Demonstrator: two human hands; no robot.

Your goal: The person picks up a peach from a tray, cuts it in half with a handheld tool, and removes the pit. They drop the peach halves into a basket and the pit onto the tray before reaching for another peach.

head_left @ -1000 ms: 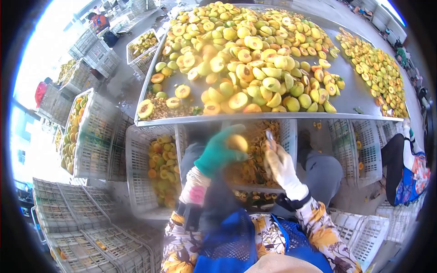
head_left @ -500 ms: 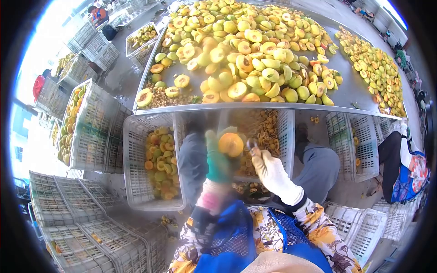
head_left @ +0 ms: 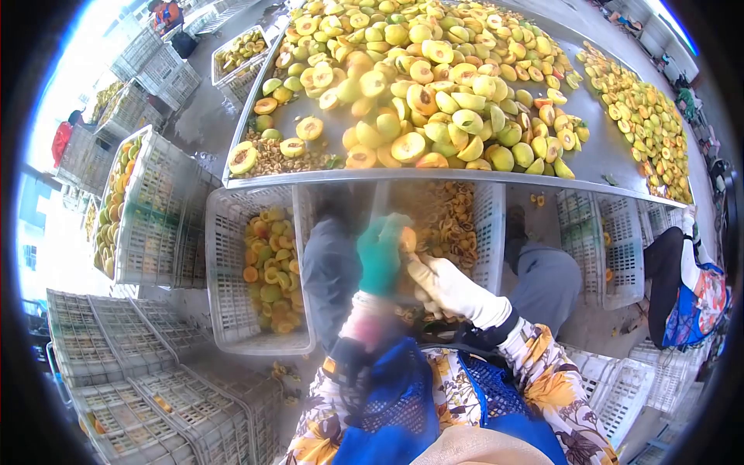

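My left hand, in a green glove, is closed around a halved yellow peach. My right hand, in a white glove, is closed with its fingertips against the fruit. The small metal-tipped tool seen in it earlier is hidden now. Both hands are over a plastic crate holding scooped-out peach bits, between my knees. Beyond it, a metal table carries a big heap of peach halves. A smear on the lens blurs the area around my left hand.
Left of my leg stands a crate with peach halves in it. Stacked crates fill the left side, and more crates stand at right. A co-worker sits at the right edge. Pits lie at the table's near-left corner.
My hands have come together. The peach half has turned from facing me to edge-on, and my right hand has moved left and down onto it, hiding the tool's tip.
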